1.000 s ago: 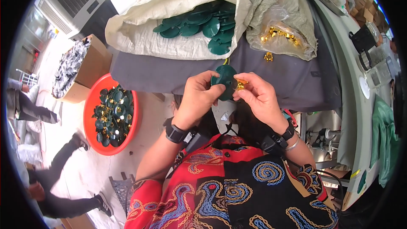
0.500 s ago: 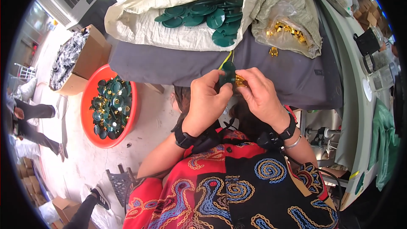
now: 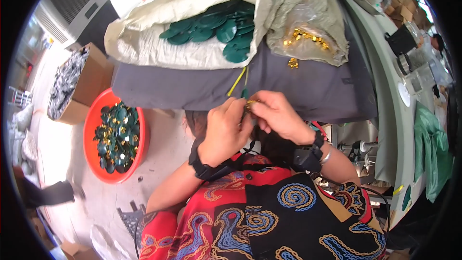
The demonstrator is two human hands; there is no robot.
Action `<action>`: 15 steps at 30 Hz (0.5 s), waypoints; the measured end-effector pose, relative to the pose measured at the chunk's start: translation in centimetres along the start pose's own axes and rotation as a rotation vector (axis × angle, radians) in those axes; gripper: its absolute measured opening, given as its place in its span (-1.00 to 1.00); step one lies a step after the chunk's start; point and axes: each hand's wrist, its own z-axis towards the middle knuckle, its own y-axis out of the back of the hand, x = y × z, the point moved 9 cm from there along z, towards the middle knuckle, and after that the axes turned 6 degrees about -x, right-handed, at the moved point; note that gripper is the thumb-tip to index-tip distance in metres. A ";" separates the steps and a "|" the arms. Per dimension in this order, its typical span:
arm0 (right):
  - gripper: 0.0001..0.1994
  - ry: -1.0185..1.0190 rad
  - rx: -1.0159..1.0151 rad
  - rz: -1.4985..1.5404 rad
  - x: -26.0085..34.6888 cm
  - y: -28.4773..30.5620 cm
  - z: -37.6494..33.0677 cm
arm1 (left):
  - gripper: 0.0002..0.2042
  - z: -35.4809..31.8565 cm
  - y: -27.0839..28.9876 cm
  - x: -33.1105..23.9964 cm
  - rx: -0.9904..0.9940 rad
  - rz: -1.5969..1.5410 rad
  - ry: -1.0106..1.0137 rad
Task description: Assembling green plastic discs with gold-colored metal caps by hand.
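Note:
My left hand (image 3: 225, 129) is closed on a dark green plastic disc (image 3: 245, 93), which is mostly hidden by the fingers and seen nearly edge-on. My right hand (image 3: 281, 118) pinches a small shiny gold fitting (image 3: 249, 105) against the disc's face. Whether the two pieces are joined cannot be made out. Beyond my hands a white woven sack (image 3: 139, 53) lies with its mouth towards me, full of loose green discs (image 3: 226, 31). To its right is a bag (image 3: 339, 53) of gold fittings (image 3: 308, 38), and a few gold pieces (image 3: 293, 62) lie just outside it.
A grey cloth (image 3: 163, 89) covers the table under the sacks. At the left on the floor stands an orange basin (image 3: 144, 147) of green discs with gold pieces, beside a cardboard box (image 3: 98, 74). A curved pale tabletop (image 3: 402, 130) edges the right side; someone's leg (image 3: 53, 193) shows far left.
My hands have come closer together, and the disc has turned and sunk deeper behind my fingers. The whole view has shifted a little. At the left, the other person's legs have moved.

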 end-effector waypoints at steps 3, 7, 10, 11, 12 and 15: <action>-0.78 0.023 0.088 -0.045 0.1 -1.5 0.8 | -0.84 -0.9 1.4 3.2 0.039 -0.049 0.155; -0.74 0.428 -0.271 -0.502 3.6 2.7 1.9 | -0.79 -3.1 8.6 9.5 -0.290 -0.396 0.766; -0.65 0.637 -0.651 -1.057 5.6 8.3 1.0 | -0.76 -5.5 17.4 14.6 -0.634 -0.502 0.746; -0.63 0.603 -0.686 -1.129 4.6 10.2 1.8 | -0.77 -6.9 20.6 15.8 -0.709 -0.487 0.756; -0.61 0.569 -0.700 -1.170 3.9 11.5 2.2 | -0.78 -8.2 23.5 16.8 -0.743 -0.417 0.769; -0.58 0.448 -0.700 -1.242 2.2 13.0 3.9 | -0.81 -10.2 29.5 16.7 -0.815 -0.183 0.749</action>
